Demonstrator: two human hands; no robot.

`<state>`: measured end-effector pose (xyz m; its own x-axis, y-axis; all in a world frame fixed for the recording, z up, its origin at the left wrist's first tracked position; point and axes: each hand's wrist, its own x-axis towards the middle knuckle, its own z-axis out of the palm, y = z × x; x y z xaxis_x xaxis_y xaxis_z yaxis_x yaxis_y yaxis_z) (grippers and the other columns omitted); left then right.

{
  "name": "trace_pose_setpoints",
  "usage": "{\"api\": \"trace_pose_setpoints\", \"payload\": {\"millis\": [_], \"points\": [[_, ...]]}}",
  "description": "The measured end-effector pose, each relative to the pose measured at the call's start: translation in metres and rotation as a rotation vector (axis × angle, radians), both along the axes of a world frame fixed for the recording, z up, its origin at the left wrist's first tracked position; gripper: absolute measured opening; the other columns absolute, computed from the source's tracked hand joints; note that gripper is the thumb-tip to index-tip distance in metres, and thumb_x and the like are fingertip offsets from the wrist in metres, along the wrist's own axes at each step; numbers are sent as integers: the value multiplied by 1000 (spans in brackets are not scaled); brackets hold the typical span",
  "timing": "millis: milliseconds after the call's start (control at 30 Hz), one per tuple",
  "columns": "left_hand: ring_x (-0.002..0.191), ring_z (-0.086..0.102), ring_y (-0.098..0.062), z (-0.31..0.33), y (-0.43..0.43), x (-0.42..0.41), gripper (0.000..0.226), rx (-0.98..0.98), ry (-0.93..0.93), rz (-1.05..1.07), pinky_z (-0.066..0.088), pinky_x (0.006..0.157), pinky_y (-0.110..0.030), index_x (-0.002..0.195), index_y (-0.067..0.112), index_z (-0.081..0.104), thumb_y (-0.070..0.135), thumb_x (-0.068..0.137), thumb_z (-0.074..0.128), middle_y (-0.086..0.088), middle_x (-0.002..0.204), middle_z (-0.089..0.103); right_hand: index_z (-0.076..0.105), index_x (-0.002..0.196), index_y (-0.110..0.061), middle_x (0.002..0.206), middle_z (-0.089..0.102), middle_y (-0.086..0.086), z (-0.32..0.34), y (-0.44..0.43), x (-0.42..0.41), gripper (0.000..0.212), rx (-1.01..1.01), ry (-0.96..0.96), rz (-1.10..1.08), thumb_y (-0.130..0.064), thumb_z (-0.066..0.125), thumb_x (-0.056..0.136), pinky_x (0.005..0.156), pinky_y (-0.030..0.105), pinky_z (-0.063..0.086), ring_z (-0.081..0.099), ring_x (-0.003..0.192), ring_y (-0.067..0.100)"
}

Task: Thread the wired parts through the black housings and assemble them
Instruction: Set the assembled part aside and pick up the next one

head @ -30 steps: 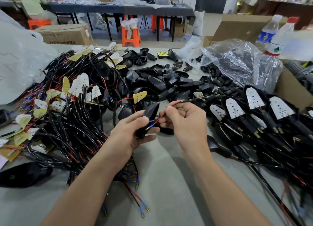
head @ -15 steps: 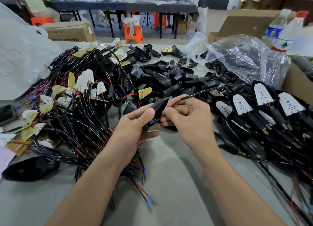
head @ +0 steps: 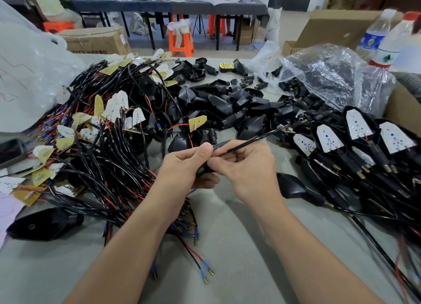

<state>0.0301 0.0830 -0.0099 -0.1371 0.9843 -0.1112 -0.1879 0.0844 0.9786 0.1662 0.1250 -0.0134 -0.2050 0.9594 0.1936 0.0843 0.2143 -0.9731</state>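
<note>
Both forearms reach in from the bottom edge. The left hand [head: 184, 165] grips a matte black housing [head: 218, 146], thumb on top & fingers curled under. The right hand [head: 248, 169] pinches a glossy black-sheathed wire [head: 255, 139], a bit of red core showing, right at the housing's opening. Housing & wire are held just above the grey felt-like table [head: 227, 246], near its centre. At left is a tangle of black/red leads w/ small white & yellow pointed LED boards [head: 109, 130]. Loose wedge-shaped black shells [head: 227, 103] are heaped behind the hands. At right lie assembled units [head: 355, 133], white boards seated in black shells. A crinkled clear plastic bag [head: 330, 76] sits far right, two bottles [head: 387, 44] behind it. Workshop bkgd: cardboard box [head: 95, 39], orange stool [head: 181, 42].
</note>
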Motion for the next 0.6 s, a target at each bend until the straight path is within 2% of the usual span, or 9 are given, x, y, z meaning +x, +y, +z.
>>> {"api": "trace_pose_setpoints", "payload": {"millis": [100,167,200,300,367,400,467,533,600], "points": [[82,76,-18,2,0,-5,32,-40,-222,-183,61,69,-25,112,16,80,22,100,52,-13,104,77,73,69,-9,56,64,0,0,3,5,17,70,-130,-196,-19,86,71,51,33,49,54,51,18],[93,77,-22,4,-1,-8,37,-42,-308,-236,62,72,-25,122,11,75,3,99,48,-15,117,75,74,69,-9,57,63,2,3,2,8,17,75,-85,-234,-23,85,70,48,29,43,49,50,11],[94,77,-22,4,-2,-8,37,-37,-319,-236,61,71,-24,123,12,75,2,99,49,-15,118,75,75,68,-14,57,64,-2,5,1,7,13,86,-54,-253,-22,85,69,48,25,42,50,50,3],[78,77,-13,6,-1,-4,32,-36,-302,-119,59,62,-16,111,16,81,13,83,66,-7,92,79,68,64,-25,67,63,-11,6,-4,3,18,206,-99,-403,-27,86,67,60,20,45,60,66,4],[63,73,-8,5,0,-7,25,-35,-270,5,56,56,-14,93,16,85,15,72,72,-3,71,74,55,66,-26,74,56,-10,5,-5,0,32,257,-173,-458,-33,85,65,67,18,39,55,78,8],[60,72,-7,4,1,-9,19,-34,-269,40,56,55,-13,83,18,85,15,70,73,-2,66,72,49,68,-27,75,53,-11,4,-4,-1,38,248,-191,-471,-36,86,64,66,17,36,52,78,9],[60,72,-8,4,1,-11,16,-39,-315,62,55,54,-13,77,19,85,14,69,72,-3,67,73,46,75,-31,77,55,-9,4,-3,0,46,187,-162,-493,-40,89,61,63,16,38,52,71,7],[63,73,-9,4,2,-12,19,-46,-395,53,56,55,-13,81,19,86,12,70,71,-1,76,77,52,89,-34,80,65,-6,8,0,4,45,89,15,-384,-39,89,64,65,17,47,60,69,5],[66,74,-9,4,5,-14,22,-57,-456,66,57,56,-13,83,18,86,8,72,69,0,82,78,60,109,-26,97,74,4,11,2,8,39,-105,288,-40,-31,80,76,75,31,58,69,83,13]]}}
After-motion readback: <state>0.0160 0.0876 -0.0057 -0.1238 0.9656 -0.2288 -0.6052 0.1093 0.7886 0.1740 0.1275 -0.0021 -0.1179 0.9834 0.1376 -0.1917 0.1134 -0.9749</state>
